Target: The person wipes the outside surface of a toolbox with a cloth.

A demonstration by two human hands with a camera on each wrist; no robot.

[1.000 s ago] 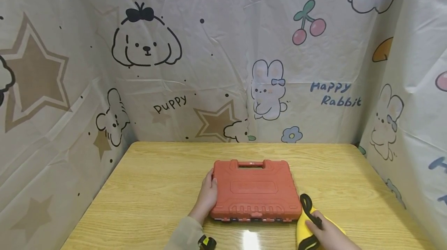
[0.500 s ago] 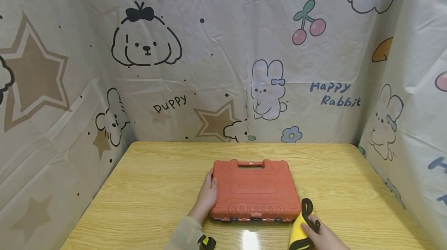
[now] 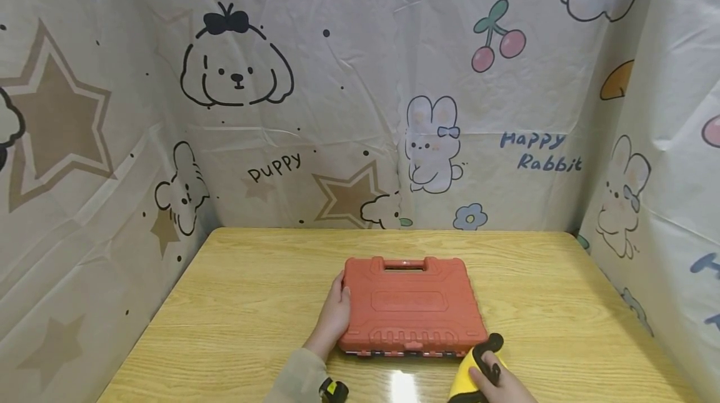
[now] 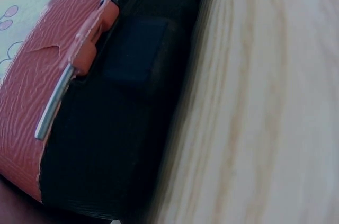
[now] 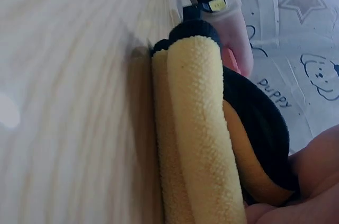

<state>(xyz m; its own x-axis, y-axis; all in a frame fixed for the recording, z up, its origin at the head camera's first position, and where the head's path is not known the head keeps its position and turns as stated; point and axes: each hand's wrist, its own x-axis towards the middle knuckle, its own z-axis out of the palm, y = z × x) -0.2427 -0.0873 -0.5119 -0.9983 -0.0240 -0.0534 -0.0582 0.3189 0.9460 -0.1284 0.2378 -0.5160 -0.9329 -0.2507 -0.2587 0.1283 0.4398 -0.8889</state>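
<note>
A red plastic tool case (image 3: 409, 306) lies flat on the wooden table, its handle at the far side and its latch side toward me. My left hand (image 3: 333, 318) grips the case's left side, thumb by the top edge; its other fingers are mostly hidden. At the near right corner, my right hand (image 3: 503, 385) holds a folded yellow cloth (image 3: 464, 379) with black edging. Close up in the right wrist view, the cloth (image 5: 198, 118) looks fleecy and is folded over in layers. The left wrist view shows the case's dark side (image 4: 106, 150) and a metal hinge pin (image 4: 53, 105).
The light wooden table (image 3: 259, 290) extends beyond the case on both sides. A printed curtain (image 3: 315, 78) hangs around its back and sides. On the left wrist sits a black strap device (image 3: 334, 390) over a pale sleeve (image 3: 298, 378).
My right hand has moved left and slightly toward me with the yellow cloth, along the case's near right corner. The left hand and the case have stayed in place.
</note>
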